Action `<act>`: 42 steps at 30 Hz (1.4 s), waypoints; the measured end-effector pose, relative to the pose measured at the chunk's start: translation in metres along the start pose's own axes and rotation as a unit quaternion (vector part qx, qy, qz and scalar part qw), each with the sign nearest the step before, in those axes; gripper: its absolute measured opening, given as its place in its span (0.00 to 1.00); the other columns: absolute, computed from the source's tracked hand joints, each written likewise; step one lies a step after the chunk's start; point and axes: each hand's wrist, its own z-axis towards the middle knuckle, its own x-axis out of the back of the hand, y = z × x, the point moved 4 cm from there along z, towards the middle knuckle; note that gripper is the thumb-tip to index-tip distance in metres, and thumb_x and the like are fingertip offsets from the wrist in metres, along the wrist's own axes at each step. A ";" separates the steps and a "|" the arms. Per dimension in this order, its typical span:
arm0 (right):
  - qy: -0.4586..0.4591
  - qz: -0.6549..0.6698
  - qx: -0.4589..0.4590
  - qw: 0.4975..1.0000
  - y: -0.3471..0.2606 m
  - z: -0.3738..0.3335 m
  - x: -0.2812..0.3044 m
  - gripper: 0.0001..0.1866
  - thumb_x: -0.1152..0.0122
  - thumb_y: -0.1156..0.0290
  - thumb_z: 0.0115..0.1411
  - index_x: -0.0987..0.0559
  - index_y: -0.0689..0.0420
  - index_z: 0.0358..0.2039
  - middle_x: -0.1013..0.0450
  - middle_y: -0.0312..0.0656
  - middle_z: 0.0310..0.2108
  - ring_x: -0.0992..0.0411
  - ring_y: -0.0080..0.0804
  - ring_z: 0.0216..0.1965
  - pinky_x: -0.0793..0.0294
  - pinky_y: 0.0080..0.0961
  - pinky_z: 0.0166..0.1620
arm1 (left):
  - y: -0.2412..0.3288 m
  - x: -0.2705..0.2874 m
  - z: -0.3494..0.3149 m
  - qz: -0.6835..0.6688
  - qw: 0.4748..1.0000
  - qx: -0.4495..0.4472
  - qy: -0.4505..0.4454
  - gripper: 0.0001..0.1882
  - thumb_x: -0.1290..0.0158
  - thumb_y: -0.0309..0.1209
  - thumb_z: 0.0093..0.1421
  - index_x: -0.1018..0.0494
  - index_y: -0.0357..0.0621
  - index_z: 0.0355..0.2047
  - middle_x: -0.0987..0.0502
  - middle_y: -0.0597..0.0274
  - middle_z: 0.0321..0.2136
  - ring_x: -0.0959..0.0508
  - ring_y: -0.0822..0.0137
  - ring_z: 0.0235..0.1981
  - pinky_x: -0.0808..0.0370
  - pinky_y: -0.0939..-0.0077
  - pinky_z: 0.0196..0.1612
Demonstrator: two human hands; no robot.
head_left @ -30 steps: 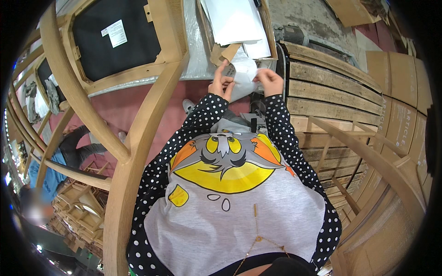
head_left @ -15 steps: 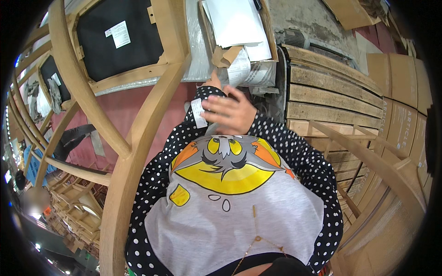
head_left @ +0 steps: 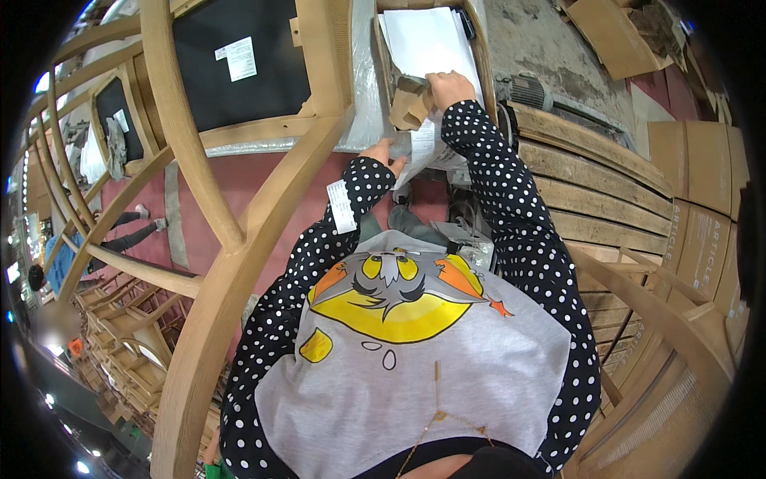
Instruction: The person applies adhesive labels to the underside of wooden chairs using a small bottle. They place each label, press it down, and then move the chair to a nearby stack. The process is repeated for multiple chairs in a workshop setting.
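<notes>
Red floor, flat and matt, forms a narrow open gap between the chair frame and the left sleeve. The slatted platform, rough stained planks with dark slits, lies to the right, its left edge near the right sleeve; brown cartons stand beyond. The chair frame, smooth rounded wood, bounds the left side and encloses a black panel. Both sleeves, 2 in all, are black cloth with white dots. The cardboard box, open-topped, holds smooth white sheets. The right hand bends its fingers at the edge of the creased brown paper; whether they pinch it cannot be told. The left hand is at the printed strip, its grip likewise unclear. The strip, thin and limp, hangs at the box's near end, below the brown paper. The label, a white rectangle, lies on the left sleeve
</notes>
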 end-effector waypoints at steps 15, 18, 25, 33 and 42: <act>0.379 0.653 -0.282 0.591 0.054 -0.049 0.068 0.11 0.35 0.66 0.68 0.27 0.59 0.39 0.23 0.39 0.35 0.26 0.23 0.34 0.24 0.22 0.40 | 0.053 0.060 0.047 -0.284 0.906 -0.030 0.314 0.49 0.31 0.50 0.54 0.40 0.33 0.66 0.40 0.34 0.61 0.36 0.42 0.64 0.37 0.49 0.67; 0.400 0.624 -0.281 0.610 0.059 -0.082 0.113 0.11 0.40 0.64 0.71 0.27 0.58 0.39 0.22 0.40 0.36 0.26 0.23 0.36 0.24 0.23 0.42 | 0.069 0.078 0.029 -0.205 0.903 -0.025 0.377 0.62 0.28 0.57 0.46 0.47 0.34 0.70 0.46 0.32 0.65 0.47 0.39 0.70 0.47 0.45 0.71; 0.278 0.456 -0.294 0.792 0.058 -0.123 0.196 0.11 0.41 0.66 0.72 0.27 0.60 0.41 0.21 0.41 0.34 0.23 0.20 0.34 0.25 0.20 0.36 | 0.115 0.125 -0.034 -0.052 0.860 -0.269 0.430 0.86 0.23 0.63 0.28 0.66 0.35 0.75 0.63 0.29 0.73 0.60 0.35 0.74 0.60 0.29 0.70; 0.346 0.143 -0.322 0.869 0.017 -0.129 0.275 0.18 0.29 0.60 0.60 0.22 0.54 0.47 0.21 0.44 0.44 0.25 0.40 0.49 0.26 0.37 0.50 | 0.135 0.121 -0.065 -0.392 0.902 -0.173 -0.053 0.31 0.27 0.37 0.53 0.24 0.31 0.53 0.16 0.46 0.44 0.17 0.64 0.46 0.22 0.71 0.51; 0.289 -0.012 -0.047 0.956 -0.060 -0.122 0.294 0.12 0.25 0.54 0.54 0.12 0.37 0.40 0.29 0.31 0.63 0.45 0.41 0.72 0.65 0.55 0.75 | 0.140 0.128 -0.065 -0.504 0.842 -0.192 0.011 0.25 0.32 0.32 0.60 0.25 0.29 0.52 0.17 0.49 0.44 0.17 0.66 0.45 0.21 0.72 0.49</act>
